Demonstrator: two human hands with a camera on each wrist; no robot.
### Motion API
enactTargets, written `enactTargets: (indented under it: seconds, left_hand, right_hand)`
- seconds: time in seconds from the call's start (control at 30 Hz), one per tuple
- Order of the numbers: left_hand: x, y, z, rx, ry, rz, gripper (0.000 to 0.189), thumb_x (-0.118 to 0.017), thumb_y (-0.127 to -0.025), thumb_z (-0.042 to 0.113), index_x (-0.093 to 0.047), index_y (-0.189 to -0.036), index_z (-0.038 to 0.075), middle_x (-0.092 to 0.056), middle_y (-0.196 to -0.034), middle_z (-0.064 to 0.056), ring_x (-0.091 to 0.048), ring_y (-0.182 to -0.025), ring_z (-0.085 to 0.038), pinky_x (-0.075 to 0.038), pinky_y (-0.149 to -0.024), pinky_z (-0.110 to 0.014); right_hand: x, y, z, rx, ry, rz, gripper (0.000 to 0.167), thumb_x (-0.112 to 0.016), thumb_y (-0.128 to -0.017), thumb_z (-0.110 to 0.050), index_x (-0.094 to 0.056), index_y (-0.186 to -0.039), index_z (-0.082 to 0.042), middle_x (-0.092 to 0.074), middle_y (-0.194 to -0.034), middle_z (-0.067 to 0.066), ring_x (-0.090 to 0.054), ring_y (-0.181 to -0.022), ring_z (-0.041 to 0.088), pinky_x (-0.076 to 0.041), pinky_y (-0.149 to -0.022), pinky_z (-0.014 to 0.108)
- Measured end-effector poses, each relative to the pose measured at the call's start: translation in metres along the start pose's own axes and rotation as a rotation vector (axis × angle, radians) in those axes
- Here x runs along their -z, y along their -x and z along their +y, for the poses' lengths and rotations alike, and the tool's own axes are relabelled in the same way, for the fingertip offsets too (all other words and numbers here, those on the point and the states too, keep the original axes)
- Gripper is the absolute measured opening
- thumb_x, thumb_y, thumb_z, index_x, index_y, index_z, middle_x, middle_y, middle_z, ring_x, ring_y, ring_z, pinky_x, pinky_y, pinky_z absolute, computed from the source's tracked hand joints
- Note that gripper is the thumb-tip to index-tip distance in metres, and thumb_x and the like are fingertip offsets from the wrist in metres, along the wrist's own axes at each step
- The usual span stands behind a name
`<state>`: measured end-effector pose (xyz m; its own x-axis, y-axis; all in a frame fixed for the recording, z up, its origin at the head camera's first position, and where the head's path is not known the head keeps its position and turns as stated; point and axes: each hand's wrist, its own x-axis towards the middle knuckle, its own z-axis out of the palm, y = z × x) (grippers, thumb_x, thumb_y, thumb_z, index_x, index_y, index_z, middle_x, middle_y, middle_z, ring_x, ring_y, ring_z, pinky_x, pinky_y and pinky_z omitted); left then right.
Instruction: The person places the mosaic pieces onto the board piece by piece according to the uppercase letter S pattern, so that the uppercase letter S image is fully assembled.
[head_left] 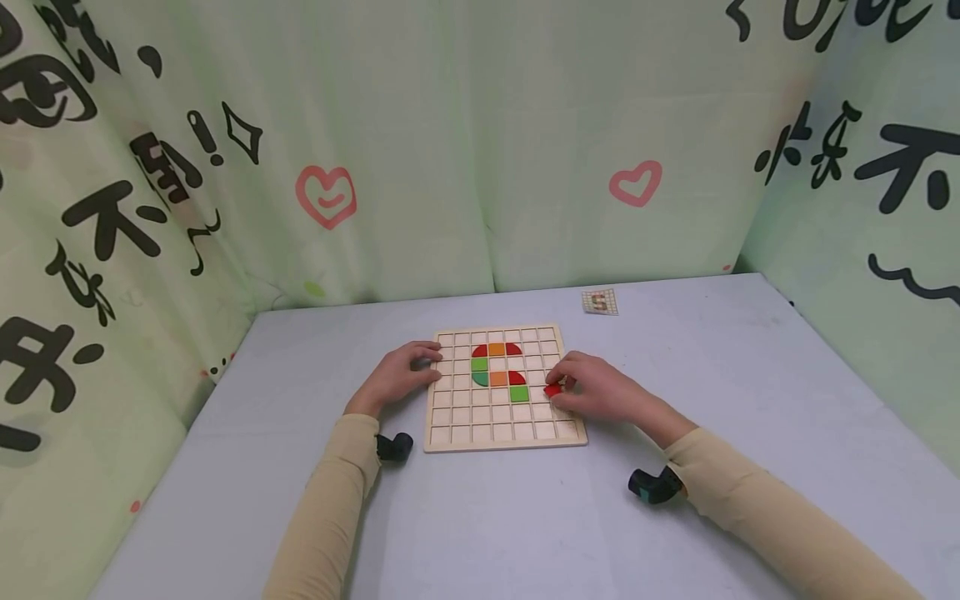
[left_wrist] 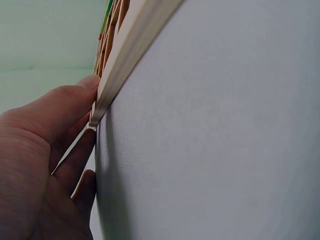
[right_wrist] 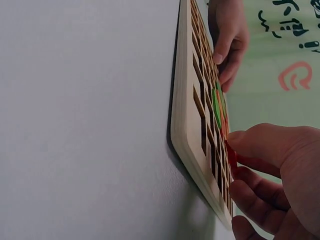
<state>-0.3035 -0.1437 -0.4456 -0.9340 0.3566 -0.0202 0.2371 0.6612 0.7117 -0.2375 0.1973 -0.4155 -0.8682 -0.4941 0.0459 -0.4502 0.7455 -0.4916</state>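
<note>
A wooden grid board (head_left: pixel 450 436) lies on the table, with several colored tiles set in its cells: red rounded ones, orange squares, a green square (head_left: pixel 519 393) and a dark green rounded tile (head_left: pixel 480 379). My left hand (head_left: pixel 397 377) rests at the board's left edge; in the left wrist view its thumb (left_wrist: pixel 70 102) touches the rim, the other fingers beside it. Over the board's right side, my right hand (head_left: pixel 600 387) pinches a red tile (head_left: pixel 552 390) between thumb and fingers. That tile (right_wrist: pixel 231 159) shows close over the grid in the right wrist view, partly hidden by the fingers.
A small card with a printed grid pattern (head_left: pixel 600 302) lies near the table's back edge. The table (head_left: pixel 517 525) has a pale cloth. Curtains (head_left: pixel 480 150) with hearts and black lettering stand behind and at both sides. Each wrist wears a black camera (head_left: pixel 654 485).
</note>
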Motion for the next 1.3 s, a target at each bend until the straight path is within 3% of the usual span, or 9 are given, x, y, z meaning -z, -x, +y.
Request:
enactTargets:
  seconds: [0.47, 1.3]
  left_hand:
    - [-0.001, 0.002, 0.0, 0.008, 0.009, 0.002, 0.034, -0.072, -0.091, 0.018, -0.068, -0.122, 0.006, -0.055, -0.148, -0.006, -0.039, -0.147, -0.029, -0.029, -0.123, -0.046]
    - [0.001, 0.001, 0.002, 0.008, 0.003, -0.001, 0.035, -0.072, -0.092, 0.019, -0.068, -0.124, 0.006, -0.054, -0.149, -0.006, -0.038, -0.147, -0.029, -0.029, -0.123, -0.046]
  right_hand:
    - [-0.015, -0.009, -0.027, 0.023, 0.016, -0.044, 0.021, -0.073, -0.089, -0.017, -0.073, -0.108, -0.008, -0.063, -0.103, 0.002, -0.051, -0.083, 0.013, -0.049, -0.07, 0.023]
    - [-0.028, -0.007, -0.039, 0.06, 0.101, 0.016, 0.019, -0.079, -0.087, -0.029, -0.075, -0.097, -0.014, -0.065, -0.091, -0.003, -0.052, -0.077, 0.011, -0.045, -0.067, 0.022]
